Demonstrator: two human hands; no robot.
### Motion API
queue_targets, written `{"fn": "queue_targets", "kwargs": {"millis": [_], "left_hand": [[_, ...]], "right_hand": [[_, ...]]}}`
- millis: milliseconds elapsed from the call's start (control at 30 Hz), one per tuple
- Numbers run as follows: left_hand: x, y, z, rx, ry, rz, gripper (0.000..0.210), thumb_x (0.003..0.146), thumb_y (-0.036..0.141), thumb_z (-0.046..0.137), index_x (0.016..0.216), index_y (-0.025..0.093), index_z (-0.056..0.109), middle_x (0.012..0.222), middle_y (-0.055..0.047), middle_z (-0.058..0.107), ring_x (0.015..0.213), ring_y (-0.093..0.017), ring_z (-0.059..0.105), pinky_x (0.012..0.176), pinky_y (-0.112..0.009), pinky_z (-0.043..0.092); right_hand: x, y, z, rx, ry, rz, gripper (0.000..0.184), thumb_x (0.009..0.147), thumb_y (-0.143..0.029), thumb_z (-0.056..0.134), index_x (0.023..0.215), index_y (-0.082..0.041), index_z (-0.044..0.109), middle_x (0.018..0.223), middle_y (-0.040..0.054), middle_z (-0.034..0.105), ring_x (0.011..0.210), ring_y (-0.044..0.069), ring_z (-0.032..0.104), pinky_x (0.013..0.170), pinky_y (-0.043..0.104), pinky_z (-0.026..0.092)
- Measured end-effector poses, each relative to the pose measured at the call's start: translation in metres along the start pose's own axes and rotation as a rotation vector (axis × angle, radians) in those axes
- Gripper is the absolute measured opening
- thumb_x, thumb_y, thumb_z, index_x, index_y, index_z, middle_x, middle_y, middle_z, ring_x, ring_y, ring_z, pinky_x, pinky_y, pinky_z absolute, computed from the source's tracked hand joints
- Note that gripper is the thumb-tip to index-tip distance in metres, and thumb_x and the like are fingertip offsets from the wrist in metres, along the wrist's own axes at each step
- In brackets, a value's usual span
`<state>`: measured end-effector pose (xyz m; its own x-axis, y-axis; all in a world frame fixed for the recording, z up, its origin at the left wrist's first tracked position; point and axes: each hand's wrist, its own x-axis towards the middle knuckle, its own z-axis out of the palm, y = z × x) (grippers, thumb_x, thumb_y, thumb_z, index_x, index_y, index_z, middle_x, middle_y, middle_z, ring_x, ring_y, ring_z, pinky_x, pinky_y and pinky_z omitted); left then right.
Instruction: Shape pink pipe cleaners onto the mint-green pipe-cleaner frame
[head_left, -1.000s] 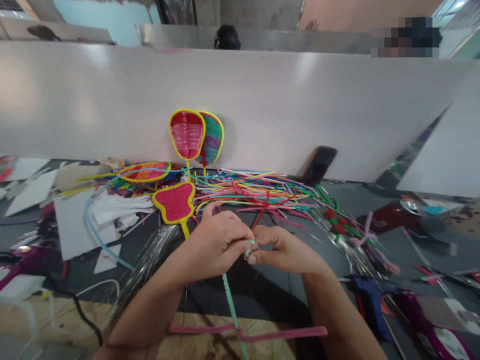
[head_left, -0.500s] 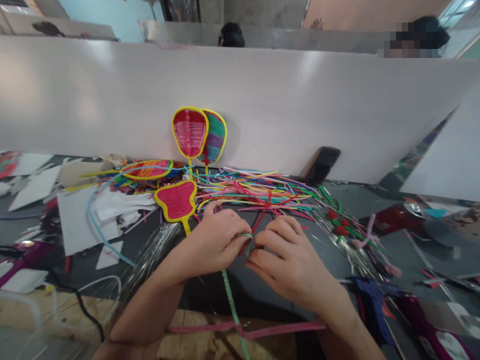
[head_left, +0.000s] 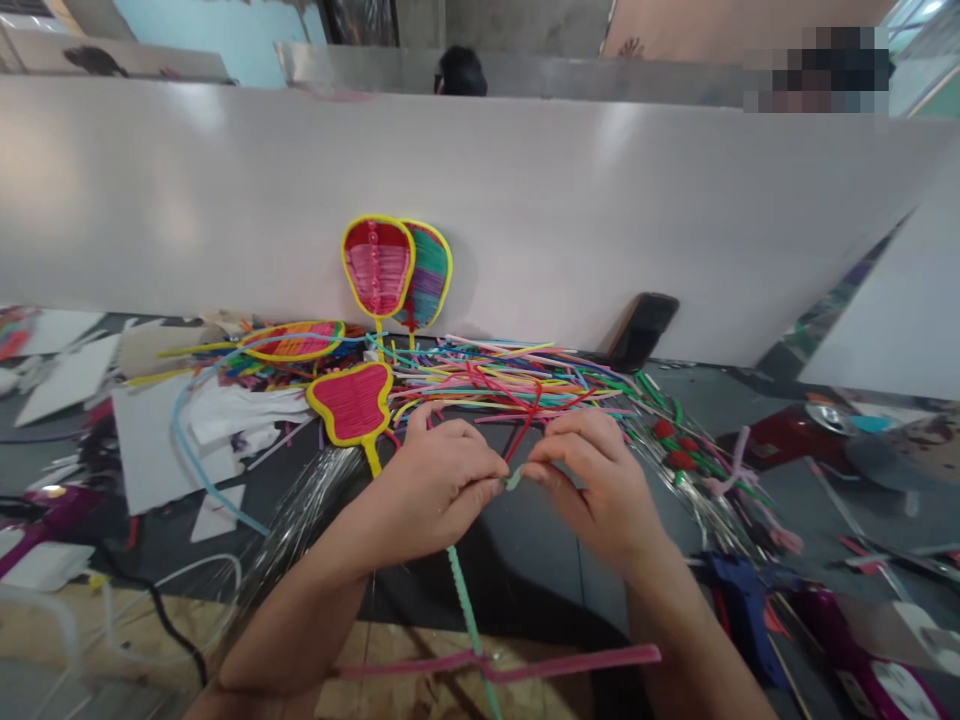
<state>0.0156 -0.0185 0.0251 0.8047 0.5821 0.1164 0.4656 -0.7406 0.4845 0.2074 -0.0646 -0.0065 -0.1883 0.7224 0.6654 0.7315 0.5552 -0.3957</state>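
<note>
Both hands meet over the dark table. My left hand (head_left: 450,480) pinches a pale green pipe cleaner (head_left: 466,600), which hangs down below it toward me. Between thumb and forefinger my right hand (head_left: 592,475) grips the short green end that shows between the hands. A pink pipe cleaner (head_left: 570,661) crosses the green one lower down, fixed where they meet. Just beyond the hands lies a bent red pipe cleaner (head_left: 525,425). Left of my left hand is a small yellow-edged fan (head_left: 352,403) with a red wound middle.
Two yellow-rimmed fans (head_left: 379,268) lean on the white partition (head_left: 525,200). A pile of coloured pipe cleaners (head_left: 480,375) and a phone (head_left: 643,330) are along its base. To the right are a red can (head_left: 795,435) and a blue glue gun (head_left: 742,600); white paper (head_left: 165,430) lies left.
My right hand has turned, fingertips now pinched level with my left hand's. The green loop between the hands has become a short, nearly straight piece.
</note>
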Motion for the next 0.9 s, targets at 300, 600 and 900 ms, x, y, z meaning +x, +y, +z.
{"fn": "queue_targets", "kwargs": {"millis": [300, 600, 900], "left_hand": [[-0.001, -0.002, 0.001, 0.032, 0.059, -0.004, 0.020, 0.089, 0.025, 0.046, 0.085, 0.025, 0.065, 0.087, 0.001, 0.068, 0.092, -0.016, 0.056, 0.101, -0.042, 0.015], [0.000, -0.001, 0.000, 0.028, 0.006, 0.018, 0.023, 0.090, 0.024, 0.043, 0.086, 0.026, 0.066, 0.087, 0.002, 0.068, 0.092, -0.016, 0.055, 0.103, -0.042, 0.015], [0.002, -0.005, 0.001, 0.039, -0.011, -0.021, 0.023, 0.091, 0.028, 0.041, 0.086, 0.025, 0.063, 0.086, 0.002, 0.066, 0.092, -0.015, 0.055, 0.099, -0.041, 0.015]], "right_hand": [[-0.002, 0.010, 0.007, 0.409, -0.469, 0.226, 0.019, 0.093, -0.027, 0.042, 0.080, -0.018, 0.053, 0.079, 0.0015, 0.053, 0.072, 0.013, 0.050, 0.065, 0.025, 0.041], [-0.006, 0.022, 0.027, 0.991, -0.697, 0.351, 0.027, 0.088, -0.040, 0.049, 0.081, -0.014, 0.057, 0.074, -0.0019, 0.047, 0.070, 0.010, 0.043, 0.066, 0.023, 0.039], [-0.005, 0.023, 0.029, 0.771, -0.528, 0.292, 0.023, 0.090, -0.034, 0.047, 0.080, -0.016, 0.056, 0.075, -0.0001, 0.050, 0.071, 0.012, 0.047, 0.067, 0.025, 0.040]]}}
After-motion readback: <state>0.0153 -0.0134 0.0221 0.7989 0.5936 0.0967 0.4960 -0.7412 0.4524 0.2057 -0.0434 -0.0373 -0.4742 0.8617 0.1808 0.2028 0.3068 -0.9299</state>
